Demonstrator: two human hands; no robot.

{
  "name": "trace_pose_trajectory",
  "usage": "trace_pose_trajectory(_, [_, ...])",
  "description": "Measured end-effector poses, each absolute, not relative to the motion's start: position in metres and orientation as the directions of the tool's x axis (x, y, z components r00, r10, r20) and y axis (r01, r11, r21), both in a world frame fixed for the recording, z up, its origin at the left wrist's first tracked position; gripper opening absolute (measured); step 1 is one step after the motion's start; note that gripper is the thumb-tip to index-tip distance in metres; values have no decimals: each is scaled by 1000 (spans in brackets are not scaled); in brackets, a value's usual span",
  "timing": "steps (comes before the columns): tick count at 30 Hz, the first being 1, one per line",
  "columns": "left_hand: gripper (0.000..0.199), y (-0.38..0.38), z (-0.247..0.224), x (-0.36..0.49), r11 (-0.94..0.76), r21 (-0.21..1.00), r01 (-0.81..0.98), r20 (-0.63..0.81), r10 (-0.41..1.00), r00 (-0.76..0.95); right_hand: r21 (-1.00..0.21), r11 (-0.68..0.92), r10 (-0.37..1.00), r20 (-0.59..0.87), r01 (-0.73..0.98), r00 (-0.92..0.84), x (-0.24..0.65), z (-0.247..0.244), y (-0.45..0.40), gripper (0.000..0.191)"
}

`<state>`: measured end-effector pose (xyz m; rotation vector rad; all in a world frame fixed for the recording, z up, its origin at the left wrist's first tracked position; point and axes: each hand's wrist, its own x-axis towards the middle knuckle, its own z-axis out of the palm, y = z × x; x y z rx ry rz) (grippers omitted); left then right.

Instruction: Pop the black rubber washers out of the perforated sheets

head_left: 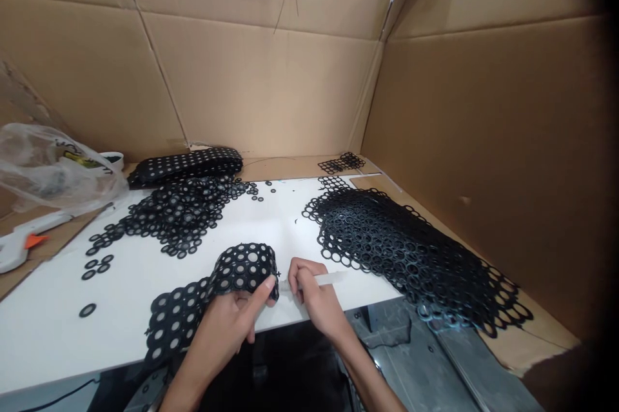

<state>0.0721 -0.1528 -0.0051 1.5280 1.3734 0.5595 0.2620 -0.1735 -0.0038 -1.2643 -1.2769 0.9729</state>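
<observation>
Grasping the black dotted strip (240, 270), the left hand (232, 314) faces the right hand (313, 291), clenched around a white stick (331, 278).

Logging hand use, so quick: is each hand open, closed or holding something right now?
Left hand: closed, holding the black dotted strip.
Right hand: closed, holding the whitish stick.

- This looked like a workshop, walled with brown cardboard panels (271, 89).
- Small, round black rings (174, 209) lay heaped on a flat white table (256, 222).
- A white, orange-triggered glue gun (14, 251) lay leftward.
</observation>
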Motion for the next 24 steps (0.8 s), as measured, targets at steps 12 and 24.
trace_pose_trajectory(12, [82, -146, -23, 65, 88, 855, 512, -270, 917, 293, -984, 136, 983, 149, 119, 107, 264, -5, -174, 28])
trace_pose_trajectory(24, [80, -152, -19, 60, 92, 861, 501, -230, 948, 221, -877, 281, 958, 282, 389, -56, 249, -17, -177, 21])
